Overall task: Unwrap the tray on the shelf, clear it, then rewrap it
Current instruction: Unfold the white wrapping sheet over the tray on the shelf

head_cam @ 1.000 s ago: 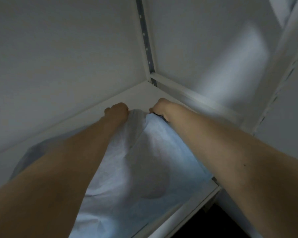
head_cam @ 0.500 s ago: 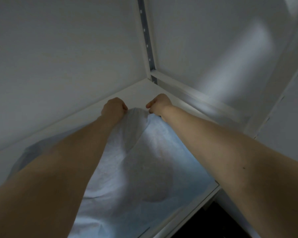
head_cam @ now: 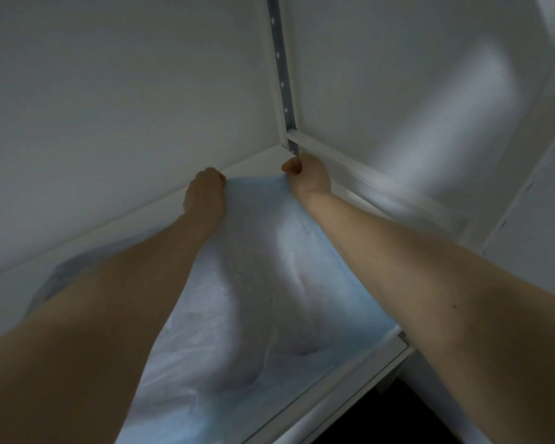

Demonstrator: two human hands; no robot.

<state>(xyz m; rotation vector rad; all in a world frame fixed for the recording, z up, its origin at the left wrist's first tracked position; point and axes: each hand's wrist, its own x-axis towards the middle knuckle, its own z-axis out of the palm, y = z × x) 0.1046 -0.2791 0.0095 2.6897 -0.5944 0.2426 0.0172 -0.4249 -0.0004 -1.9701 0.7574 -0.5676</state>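
Tray wrap [head_cam: 269,299], a pale blue non-woven sheet, covers nearly the whole white shelf [head_cam: 253,163] and hides whatever lies under it; the tray itself cannot be seen, only a raised, rounded bulge in the sheet near the front half. The sheet runs from the shelf's front lip [head_cam: 350,389] to the back corner, where its far edge is lifted off the shelf and drawn taut between the two hands. White walls close in the shelf at the back and on the right, and a grey perforated upright strip [head_cam: 281,75] runs down the corner where they meet. Both bare forearms reach in from the near side, the left one across the sheet's left part, the right one above its right edge. The left hand [head_cam: 204,195] is closed on the far edge of the sheet close to the back wall, knuckles up. The right hand [head_cam: 308,176] is closed in a pinch on the same edge, just below the foot of the perforated strip. The two hands are near each other but apart, with a short stretch of blue edge between them.
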